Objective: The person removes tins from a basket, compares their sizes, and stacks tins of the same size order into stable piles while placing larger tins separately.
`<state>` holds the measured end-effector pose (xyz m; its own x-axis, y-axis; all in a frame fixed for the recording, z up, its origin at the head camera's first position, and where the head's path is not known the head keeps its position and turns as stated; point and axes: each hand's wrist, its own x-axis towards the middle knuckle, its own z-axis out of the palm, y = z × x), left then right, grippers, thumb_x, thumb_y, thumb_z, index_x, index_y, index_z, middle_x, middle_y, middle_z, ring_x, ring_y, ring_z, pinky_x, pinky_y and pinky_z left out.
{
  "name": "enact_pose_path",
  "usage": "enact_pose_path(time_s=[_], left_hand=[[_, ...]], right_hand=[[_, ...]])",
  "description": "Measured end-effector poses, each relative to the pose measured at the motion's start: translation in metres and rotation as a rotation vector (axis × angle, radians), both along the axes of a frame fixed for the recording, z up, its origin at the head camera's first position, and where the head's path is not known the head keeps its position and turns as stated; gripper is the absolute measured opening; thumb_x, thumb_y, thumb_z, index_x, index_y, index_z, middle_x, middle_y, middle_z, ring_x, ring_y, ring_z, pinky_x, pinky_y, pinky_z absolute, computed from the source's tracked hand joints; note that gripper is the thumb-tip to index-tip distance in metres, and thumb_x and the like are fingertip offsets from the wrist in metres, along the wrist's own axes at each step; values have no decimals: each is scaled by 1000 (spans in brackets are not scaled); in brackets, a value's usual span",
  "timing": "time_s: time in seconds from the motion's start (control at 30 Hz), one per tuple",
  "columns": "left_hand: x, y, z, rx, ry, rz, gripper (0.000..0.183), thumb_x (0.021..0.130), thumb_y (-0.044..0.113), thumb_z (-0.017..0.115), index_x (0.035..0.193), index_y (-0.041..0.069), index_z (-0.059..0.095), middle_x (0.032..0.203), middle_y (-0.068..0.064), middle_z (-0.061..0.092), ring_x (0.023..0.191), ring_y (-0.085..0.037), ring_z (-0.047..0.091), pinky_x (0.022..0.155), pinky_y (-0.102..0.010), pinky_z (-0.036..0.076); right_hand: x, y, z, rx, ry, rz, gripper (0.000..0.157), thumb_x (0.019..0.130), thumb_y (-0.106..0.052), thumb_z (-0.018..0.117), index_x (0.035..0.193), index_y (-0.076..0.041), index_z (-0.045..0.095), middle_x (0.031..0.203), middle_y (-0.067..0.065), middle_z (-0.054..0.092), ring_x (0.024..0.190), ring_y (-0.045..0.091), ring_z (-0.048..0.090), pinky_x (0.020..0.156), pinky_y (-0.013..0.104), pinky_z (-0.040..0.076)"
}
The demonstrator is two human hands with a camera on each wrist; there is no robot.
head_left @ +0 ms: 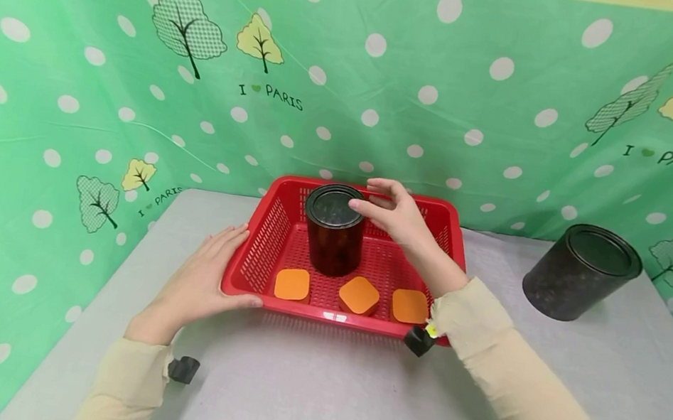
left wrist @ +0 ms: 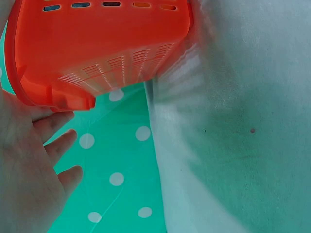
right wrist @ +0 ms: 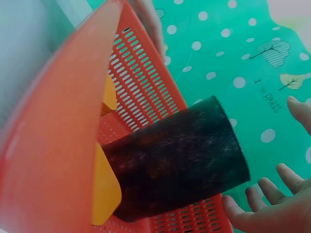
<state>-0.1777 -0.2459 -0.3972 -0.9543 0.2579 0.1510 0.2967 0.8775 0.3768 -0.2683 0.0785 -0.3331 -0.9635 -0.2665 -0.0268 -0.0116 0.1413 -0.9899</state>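
Observation:
A red plastic basket [head_left: 334,317] with slotted walls rests on the table. Inside it a dark, lidded can [head_left: 335,238] stands upright, left of the middle. Along the basket's front wall lie three orange rounded-square pieces [head_left: 292,284]. My left hand [head_left: 197,284] touches the basket's left front corner, thumb along the front rim and fingers straight along the left side. In the right wrist view, my right hand [right wrist: 272,208] is beside the top of the can with fingers spread and a gap between them. The head view has that hand above the basket, at the can's right.
A second dark can [head_left: 582,273] stands on the grey-white table [head_left: 311,393] to the right of the basket. Behind the table hangs a green polka-dot cloth [head_left: 390,103] printed with trees. Its folds come close to the basket's back rim.

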Motion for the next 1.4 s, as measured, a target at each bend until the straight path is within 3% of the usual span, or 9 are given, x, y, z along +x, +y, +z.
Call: enact_pose_path(time_s=[0.4,0.63,0.93,1.4], left_hand=[[1,2,1,4,3,-3,119,69,67,79,158,12,24,164,-12,28,151,-37,24,123,-61,22],[1,2,0,11,1,-4,117,70,67,78,158,12,25,164,-13,28,151,-37,23,123,-60,22],[1,2,0,18,-11,4,117,70,67,78,158,13,24,163,-12,29,151,-37,23,122,-62,23],[1,0,0,14,-9,-1,117,71,68,77,159,12,24,164,-13,28,151,-37,22,123,-62,22]], right_hand=[[-6,-9,-11,19,-8,38,80,90,-21,73,155,-14,28,158,10,34,148,28,34,117,50,41],[-9,-14,-13,68,-13,66,86,87,-20,76,156,-13,25,156,11,36,142,29,40,114,48,44],[-10,-17,-12,205,-1,79,93,82,-22,82,156,-13,26,154,12,38,138,28,40,114,46,44],[-11,-22,-11,312,36,95,96,80,-20,83,156,-9,25,156,14,37,141,30,38,114,47,44]])
